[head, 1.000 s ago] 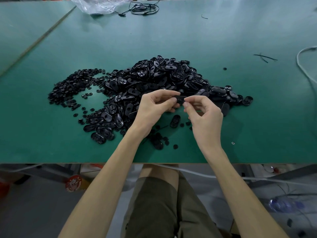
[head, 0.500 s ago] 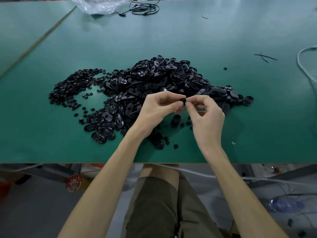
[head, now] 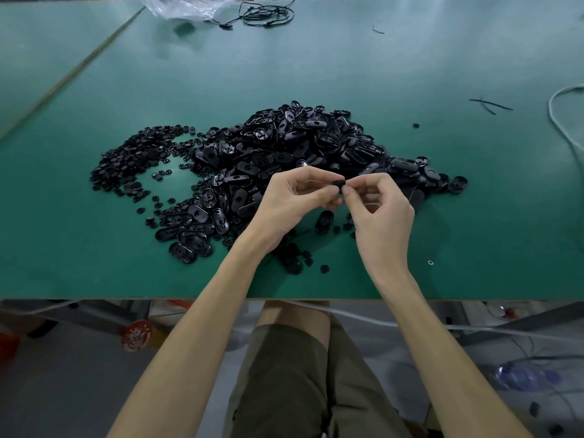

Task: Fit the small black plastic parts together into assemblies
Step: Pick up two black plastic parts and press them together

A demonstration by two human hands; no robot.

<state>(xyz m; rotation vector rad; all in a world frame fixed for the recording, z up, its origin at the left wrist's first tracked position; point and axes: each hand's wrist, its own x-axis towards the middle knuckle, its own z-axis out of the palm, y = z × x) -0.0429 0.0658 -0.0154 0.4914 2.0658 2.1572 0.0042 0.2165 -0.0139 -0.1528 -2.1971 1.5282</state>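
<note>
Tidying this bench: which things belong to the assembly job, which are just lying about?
Job: left hand, right hand, pinching a black part; oval black shells; small round black pieces.
Lying about: plastic bag; coiled black cable; white cable; black strips.

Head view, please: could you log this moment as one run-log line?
left hand pinches small black part | right hand pinches it too | fit: cannot tell | pile of black parts behind hands

A green-surfaced table (head: 94,263) is shown under diffuse light, a seam (head: 72,71) being visible along its left side. A clear plastic bag (head: 186,6) and a coiled black cable (head: 265,15) are seen at the far edge; grey floor (head: 63,390) is visible beneath.
</note>
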